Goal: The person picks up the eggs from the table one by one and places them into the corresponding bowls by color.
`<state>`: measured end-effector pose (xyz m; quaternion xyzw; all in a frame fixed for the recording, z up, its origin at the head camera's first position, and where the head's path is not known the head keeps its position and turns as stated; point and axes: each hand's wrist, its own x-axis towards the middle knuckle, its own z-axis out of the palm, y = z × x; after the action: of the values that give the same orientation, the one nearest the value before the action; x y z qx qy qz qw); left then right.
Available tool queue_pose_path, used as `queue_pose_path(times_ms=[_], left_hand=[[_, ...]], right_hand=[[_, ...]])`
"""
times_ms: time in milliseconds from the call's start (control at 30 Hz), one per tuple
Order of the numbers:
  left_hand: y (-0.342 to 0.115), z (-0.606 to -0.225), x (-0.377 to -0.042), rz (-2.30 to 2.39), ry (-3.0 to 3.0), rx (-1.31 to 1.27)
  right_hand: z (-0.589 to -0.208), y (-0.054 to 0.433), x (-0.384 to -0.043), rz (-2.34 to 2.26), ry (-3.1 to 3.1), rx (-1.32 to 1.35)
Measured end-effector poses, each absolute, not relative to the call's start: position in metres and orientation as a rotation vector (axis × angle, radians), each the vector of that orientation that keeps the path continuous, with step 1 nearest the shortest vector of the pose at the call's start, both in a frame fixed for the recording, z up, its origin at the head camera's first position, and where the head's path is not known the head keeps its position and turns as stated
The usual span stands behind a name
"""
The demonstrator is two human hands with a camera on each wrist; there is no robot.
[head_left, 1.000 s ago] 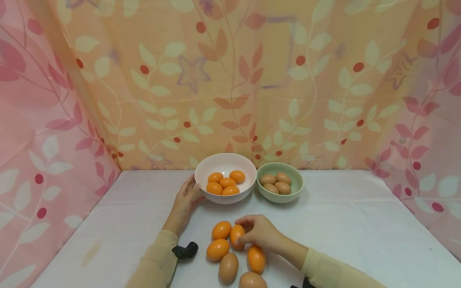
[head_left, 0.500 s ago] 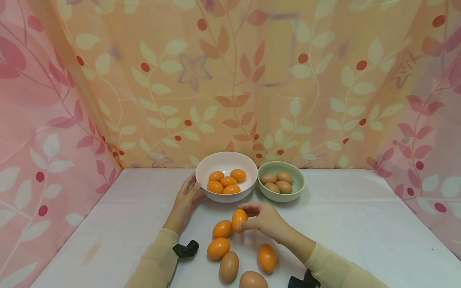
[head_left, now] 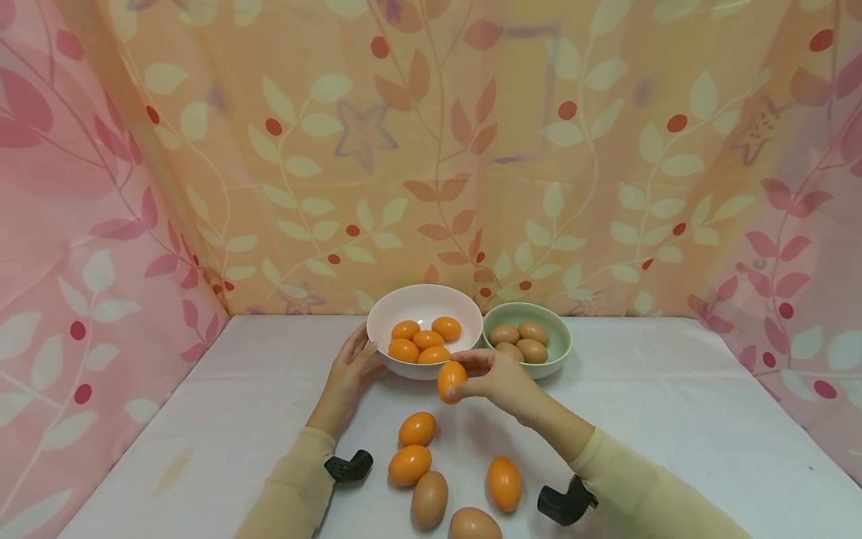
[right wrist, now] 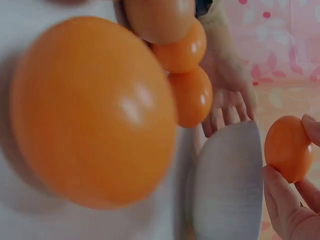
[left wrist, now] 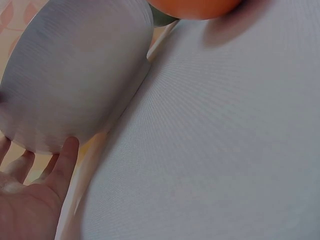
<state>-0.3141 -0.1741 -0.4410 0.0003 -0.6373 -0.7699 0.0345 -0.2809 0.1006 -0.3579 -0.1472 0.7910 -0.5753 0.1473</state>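
My left hand (head_left: pixel 346 378) rests its fingers against the left side of a pale pink bowl (head_left: pixel 412 307). In the left wrist view, the thumb and fingertips touch the bowl's outer wall (left wrist: pixel 85 70). Several orange eggs (head_left: pixel 405 350) lie inside this bowl. My right hand (head_left: pixel 508 385) pinches another orange egg (head_left: pixel 452 382) between thumb and fingers, upright and just in front of the bowl's near rim. From the right wrist camera, the pinched egg (right wrist: pixel 289 148) appears beside the bowl's rim.
A green bowl (head_left: pixel 559 340) holding several brown eggs (head_left: pixel 533 350) touches the pink bowl's right side. Nearer on the white table (head_left: pixel 673 419) lie three orange eggs (head_left: pixel 504 484) and two brown eggs (head_left: pixel 429 499). A patterned curtain (head_left: pixel 431 150) stands behind the bowls.
My right hand has lifted the orange egg from among the eggs on the table and carried it toward the pink bowl. One loose orange egg has shifted right. My left hand stays put.
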Motion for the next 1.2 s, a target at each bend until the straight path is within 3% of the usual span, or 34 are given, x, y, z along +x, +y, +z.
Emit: queue_pose_path(times_ms=[400,1200], left_hand=[[-0.174,-0.438,-0.311,-2.349,-1.977,0.034],[-0.173,-0.439,-0.312,-2.371,-1.965,0.037]], right_hand=[[-0.333,0.080,-0.318,-1.655,2.370,-0.461],[-0.357,0.043,-0.372,-1.579,2.458,-0.306]])
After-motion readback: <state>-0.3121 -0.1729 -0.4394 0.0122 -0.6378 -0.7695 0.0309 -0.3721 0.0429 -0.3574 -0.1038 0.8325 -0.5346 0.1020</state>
